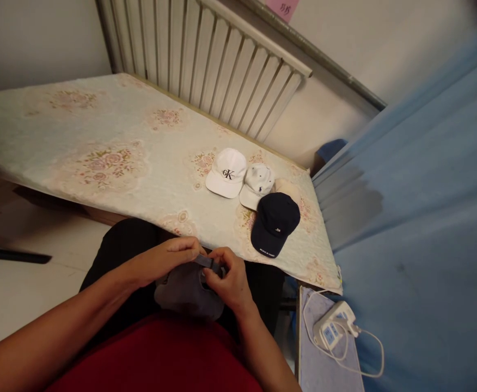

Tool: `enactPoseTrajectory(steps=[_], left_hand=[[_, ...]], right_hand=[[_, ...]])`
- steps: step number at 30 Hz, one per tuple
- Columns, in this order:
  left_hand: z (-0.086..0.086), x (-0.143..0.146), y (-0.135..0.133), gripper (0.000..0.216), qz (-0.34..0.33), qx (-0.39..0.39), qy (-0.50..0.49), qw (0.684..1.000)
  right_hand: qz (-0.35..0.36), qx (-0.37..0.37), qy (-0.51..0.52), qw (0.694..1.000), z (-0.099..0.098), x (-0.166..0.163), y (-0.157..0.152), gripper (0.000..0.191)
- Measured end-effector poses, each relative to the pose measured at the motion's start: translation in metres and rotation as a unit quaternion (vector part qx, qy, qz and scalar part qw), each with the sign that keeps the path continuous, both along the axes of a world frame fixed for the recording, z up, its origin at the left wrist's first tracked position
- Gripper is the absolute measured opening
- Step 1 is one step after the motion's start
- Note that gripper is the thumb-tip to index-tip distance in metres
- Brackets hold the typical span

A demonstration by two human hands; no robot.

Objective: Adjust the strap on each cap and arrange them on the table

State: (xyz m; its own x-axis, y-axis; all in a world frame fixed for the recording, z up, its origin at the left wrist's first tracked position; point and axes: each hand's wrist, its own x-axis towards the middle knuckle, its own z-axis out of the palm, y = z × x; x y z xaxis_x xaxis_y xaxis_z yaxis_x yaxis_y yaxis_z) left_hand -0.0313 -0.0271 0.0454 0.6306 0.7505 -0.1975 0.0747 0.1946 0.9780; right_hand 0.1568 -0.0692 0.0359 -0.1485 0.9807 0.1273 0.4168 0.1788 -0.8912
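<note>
A grey cap [183, 291] lies in my lap, below the near edge of the floral mattress [99, 141]. My left hand [169, 258] and my right hand [228, 280] both pinch the cap's dark back strap [206, 261] between thumb and fingers. On the mattress beyond my hands sit a white cap with a black logo [226, 172], a second white cap [257, 185] and a dark navy cap [274, 222], close together and overlapping. A beige cap [289, 188] shows partly behind the navy one.
A white radiator [222, 60] stands against the wall behind the mattress. A blue curtain [426, 207] hangs at the right. A white power strip with its cable [332, 329] lies on a grey pad at lower right. Pale floor lies to the left.
</note>
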Motion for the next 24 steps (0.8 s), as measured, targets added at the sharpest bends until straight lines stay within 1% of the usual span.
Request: enactPoseTrajectory(steps=[4,7,8,10,13,15,17,19,24], left_hand=[[-0.002,-0.007,0.007,0.029,-0.073,0.056,0.065,0.994],[-0.006,-0.01,0.011,0.031,-0.101,0.085,0.066,0.989],[-0.008,-0.011,0.012,0.031,-0.1,0.087,0.057,0.99],[-0.012,-0.013,0.014,0.031,-0.087,0.081,0.036,0.992],[-0.016,-0.017,0.018,0.031,-0.066,0.064,0.002,0.996],[-0.019,-0.02,0.02,0.031,-0.056,0.047,-0.023,0.997],[-0.022,-0.023,0.023,0.03,-0.042,0.026,-0.047,0.998],[-0.025,-0.026,0.024,0.03,-0.024,0.004,-0.063,0.998],[-0.032,-0.027,0.027,0.027,-0.013,-0.045,-0.08,0.996]], right_hand=[[0.008,0.01,-0.005,1.0,0.001,0.002,-0.001,0.019],[0.013,0.002,0.012,1.0,0.001,0.005,-0.001,0.02],[0.017,-0.011,0.033,0.999,0.0,0.006,0.0,0.021],[0.036,-0.062,0.106,0.992,-0.005,0.011,0.002,0.025],[0.072,-0.153,0.239,0.956,-0.015,0.022,0.009,0.026],[0.088,-0.183,0.298,0.933,-0.02,0.03,0.013,0.029],[0.094,-0.187,0.331,0.92,-0.024,0.037,0.017,0.031],[0.096,-0.186,0.347,0.914,-0.025,0.041,0.019,0.031],[0.095,-0.194,0.342,0.914,-0.023,0.044,0.019,0.032]])
